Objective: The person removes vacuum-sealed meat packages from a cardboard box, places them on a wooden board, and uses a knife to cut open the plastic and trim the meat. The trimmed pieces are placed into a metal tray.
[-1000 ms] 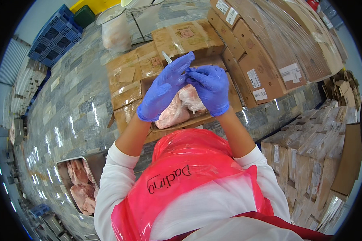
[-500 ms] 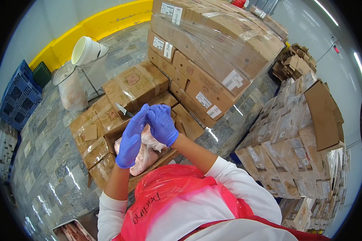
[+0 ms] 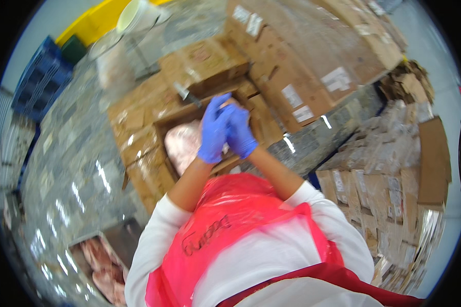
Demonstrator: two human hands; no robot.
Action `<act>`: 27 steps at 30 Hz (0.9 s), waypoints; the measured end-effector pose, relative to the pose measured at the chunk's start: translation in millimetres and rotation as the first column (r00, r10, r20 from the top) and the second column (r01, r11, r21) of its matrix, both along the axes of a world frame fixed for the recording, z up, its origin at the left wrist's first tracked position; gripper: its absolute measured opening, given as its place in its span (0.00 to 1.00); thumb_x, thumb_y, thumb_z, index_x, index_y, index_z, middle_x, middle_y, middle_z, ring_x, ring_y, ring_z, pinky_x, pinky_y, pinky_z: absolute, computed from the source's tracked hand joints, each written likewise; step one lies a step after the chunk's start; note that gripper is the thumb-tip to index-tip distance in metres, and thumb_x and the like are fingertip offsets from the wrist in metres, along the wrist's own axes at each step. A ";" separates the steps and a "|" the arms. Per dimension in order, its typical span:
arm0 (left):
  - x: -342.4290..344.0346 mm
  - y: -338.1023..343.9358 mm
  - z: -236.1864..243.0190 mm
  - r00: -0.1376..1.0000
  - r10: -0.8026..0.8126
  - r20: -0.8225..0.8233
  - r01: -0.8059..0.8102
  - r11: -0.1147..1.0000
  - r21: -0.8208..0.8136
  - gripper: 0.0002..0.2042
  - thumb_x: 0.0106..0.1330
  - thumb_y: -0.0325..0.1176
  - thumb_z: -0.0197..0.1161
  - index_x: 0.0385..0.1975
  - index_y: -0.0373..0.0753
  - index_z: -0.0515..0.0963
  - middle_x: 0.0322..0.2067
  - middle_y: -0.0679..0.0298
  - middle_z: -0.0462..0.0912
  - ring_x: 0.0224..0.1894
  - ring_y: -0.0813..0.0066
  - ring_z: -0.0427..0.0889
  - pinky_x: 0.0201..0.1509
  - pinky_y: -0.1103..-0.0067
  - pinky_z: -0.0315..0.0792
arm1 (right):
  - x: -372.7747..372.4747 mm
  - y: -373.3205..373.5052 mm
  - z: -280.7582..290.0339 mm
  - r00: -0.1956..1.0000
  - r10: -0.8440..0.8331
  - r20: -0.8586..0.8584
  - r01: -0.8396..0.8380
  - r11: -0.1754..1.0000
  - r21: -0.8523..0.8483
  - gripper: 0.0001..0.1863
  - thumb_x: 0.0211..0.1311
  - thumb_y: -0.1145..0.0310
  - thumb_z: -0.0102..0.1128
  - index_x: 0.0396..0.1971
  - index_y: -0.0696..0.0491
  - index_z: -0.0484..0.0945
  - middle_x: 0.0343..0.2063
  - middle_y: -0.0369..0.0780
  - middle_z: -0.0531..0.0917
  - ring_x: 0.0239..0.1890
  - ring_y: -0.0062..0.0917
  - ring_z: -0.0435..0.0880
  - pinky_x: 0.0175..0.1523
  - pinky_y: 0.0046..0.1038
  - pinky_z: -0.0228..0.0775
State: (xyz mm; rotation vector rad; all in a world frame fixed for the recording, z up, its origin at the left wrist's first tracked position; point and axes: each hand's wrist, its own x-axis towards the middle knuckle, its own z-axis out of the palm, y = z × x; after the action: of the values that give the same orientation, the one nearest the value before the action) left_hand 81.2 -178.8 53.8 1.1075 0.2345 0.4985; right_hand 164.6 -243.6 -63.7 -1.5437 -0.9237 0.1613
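Note:
My left hand (image 3: 212, 130), in a blue glove, is clasped against my right hand (image 3: 239, 128), also blue-gloved, with fingers closed and overlapping; anything between them is hidden. Both are over an open cardboard box (image 3: 159, 133), whose contents include pale pink meat (image 3: 182, 143) in clear plastic, left of and below the hands. A knife (image 3: 184, 93) lies near the box's back edge, beyond my fingertips. My forearms cross a red plastic apron.
Closed boxes (image 3: 200, 59) surround the open one. Wrapped carton stacks (image 3: 307, 56) stand right, flattened cardboard (image 3: 407, 82) behind. A metal tray (image 3: 97, 238) of meat is lower left. A bagged bin (image 3: 112, 71), white buckets (image 3: 130, 15) and blue pallets (image 3: 36, 77) are upper left.
My hands have closed together more tightly and shifted rightward over the box, uncovering more meat at the left. The view swung toward the wall, then partly back down, and is now blurred.

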 end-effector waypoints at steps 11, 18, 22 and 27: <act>-31.1 30.8 -37.7 0.864 0.039 -0.501 0.449 0.388 0.805 0.33 0.71 0.51 0.56 0.67 0.32 0.63 0.56 0.44 0.76 0.59 0.56 0.77 0.68 0.70 0.64 | -42.3 -20.2 8.3 0.962 0.067 -0.266 -0.119 0.976 -0.182 0.14 0.62 0.76 0.55 0.49 0.57 0.72 0.44 0.41 0.77 0.48 0.27 0.77 0.53 0.30 0.70; 20.3 25.3 -80.8 0.939 -0.240 -0.247 0.229 0.971 -0.073 0.26 0.79 0.45 0.41 0.67 0.33 0.63 0.59 0.52 0.75 0.63 0.66 0.72 0.70 0.73 0.61 | 23.1 -23.5 -6.7 0.975 0.139 0.172 -0.116 0.984 -0.135 0.05 0.60 0.76 0.56 0.37 0.57 0.74 0.33 0.46 0.78 0.39 0.42 0.78 0.45 0.37 0.70; 63.8 -4.3 -82.1 0.992 -0.003 -0.126 -0.054 0.894 -0.446 0.19 0.78 0.43 0.47 0.57 0.36 0.74 0.44 0.59 0.81 0.49 0.71 0.79 0.58 0.75 0.71 | 89.0 -38.5 1.3 0.967 0.234 0.103 -0.224 0.969 -0.100 0.03 0.65 0.74 0.58 0.36 0.56 0.75 0.30 0.42 0.79 0.33 0.36 0.80 0.42 0.33 0.72; 80.9 -6.4 -107.3 0.962 0.173 -0.209 -0.271 0.579 -0.769 0.15 0.77 0.45 0.51 0.33 0.42 0.74 0.23 0.71 0.66 0.23 0.81 0.64 0.25 0.83 0.61 | 167.2 -70.3 18.6 0.694 0.139 -0.707 -0.261 0.963 -0.066 0.11 0.75 0.63 0.51 0.31 0.51 0.75 0.25 0.35 0.75 0.24 0.23 0.74 0.32 0.25 0.68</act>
State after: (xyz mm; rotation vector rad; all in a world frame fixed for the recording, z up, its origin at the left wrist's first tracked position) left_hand 162.0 -185.1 -53.5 0.2052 0.6398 0.4771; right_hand 331.8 -313.9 -45.1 -1.3481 -0.4598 0.9438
